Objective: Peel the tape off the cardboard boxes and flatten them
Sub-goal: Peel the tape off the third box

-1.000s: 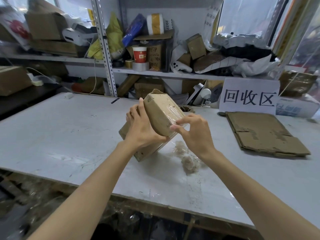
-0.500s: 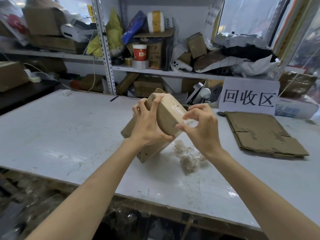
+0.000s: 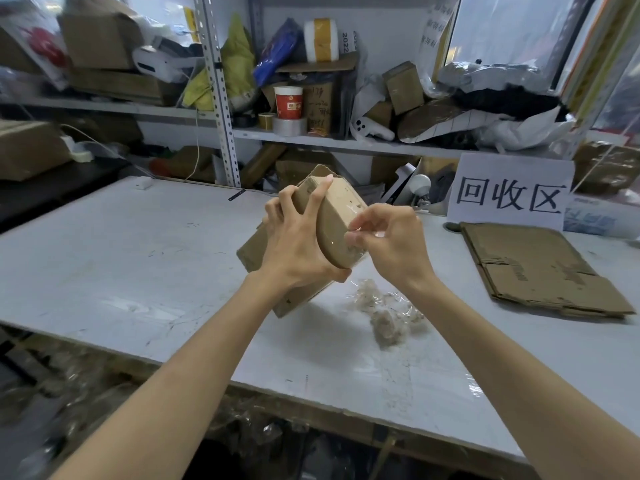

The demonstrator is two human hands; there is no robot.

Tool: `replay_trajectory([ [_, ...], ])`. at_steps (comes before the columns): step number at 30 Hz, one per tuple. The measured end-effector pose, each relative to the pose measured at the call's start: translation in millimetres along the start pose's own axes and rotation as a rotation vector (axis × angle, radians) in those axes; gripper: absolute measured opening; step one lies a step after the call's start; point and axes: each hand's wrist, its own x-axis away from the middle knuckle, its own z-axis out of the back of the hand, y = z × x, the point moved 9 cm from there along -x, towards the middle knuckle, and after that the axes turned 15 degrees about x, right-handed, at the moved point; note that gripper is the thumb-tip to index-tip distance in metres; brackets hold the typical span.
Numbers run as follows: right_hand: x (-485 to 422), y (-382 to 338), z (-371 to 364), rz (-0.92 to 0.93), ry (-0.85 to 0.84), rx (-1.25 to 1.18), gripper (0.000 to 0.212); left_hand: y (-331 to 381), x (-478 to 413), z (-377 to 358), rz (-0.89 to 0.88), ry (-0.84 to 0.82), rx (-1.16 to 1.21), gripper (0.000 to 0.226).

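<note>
Head view: left hand grips the tilted cardboard box, contents hidden; right hand pinches clear tape at its end; tape wads lie beside.

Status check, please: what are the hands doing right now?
Left hand grips tilted cardboard box. Right hand pinches clear tape at its edge. Tape scraps on table, not obstructing.

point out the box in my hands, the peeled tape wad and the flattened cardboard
box (image 3: 341,209), head view, its upturned brown face
peeled tape wad (image 3: 384,323), head view, its dense lower clump
flattened cardboard (image 3: 533,268), head view, middle of the top sheet
</note>
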Motion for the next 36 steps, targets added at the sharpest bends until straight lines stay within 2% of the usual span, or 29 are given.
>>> replay_trajectory([
  [3,5,-12,-4,0.153,-0.036,0.016,0.026,-13,-6,6,0.081,-0.012,0.067,0.131],
  [5,11,-13,-5,0.193,-0.045,0.018,0.026,-19,-7,13,0.09,0.018,0.104,0.127],
  [11,8,2,6,0.109,0.026,-0.117,0.019,-39,-3,19,0.091,0.072,0.241,0.113],
  [15,13,5,0,0.085,0.041,-0.08,0.02,-49,-2,16,0.093,0.043,0.26,0.112],
  [19,9,26,19,0.083,0.133,0.027,0.028,-78,4,30,0.212,0.058,0.347,0.112],
  [22,7,30,19,0.092,0.065,0.105,0.017,-82,11,32,0.181,0.009,0.32,0.115],
  [26,5,25,19,0.007,0.162,0.027,0.021,-74,12,27,0.124,-0.03,0.314,0.11],
  [29,1,28,22,-0.057,0.255,0.034,0.03,-68,13,29,0.082,-0.045,0.3,0.106],
  [32,-1,22,14,-0.037,0.255,0.057,0.035,-60,13,28,0.062,-0.07,0.309,0.107],
  [36,-7,27,16,-0.117,0.224,0.077,0.077,-60,15,26,0.083,-0.113,0.275,0.109],
])
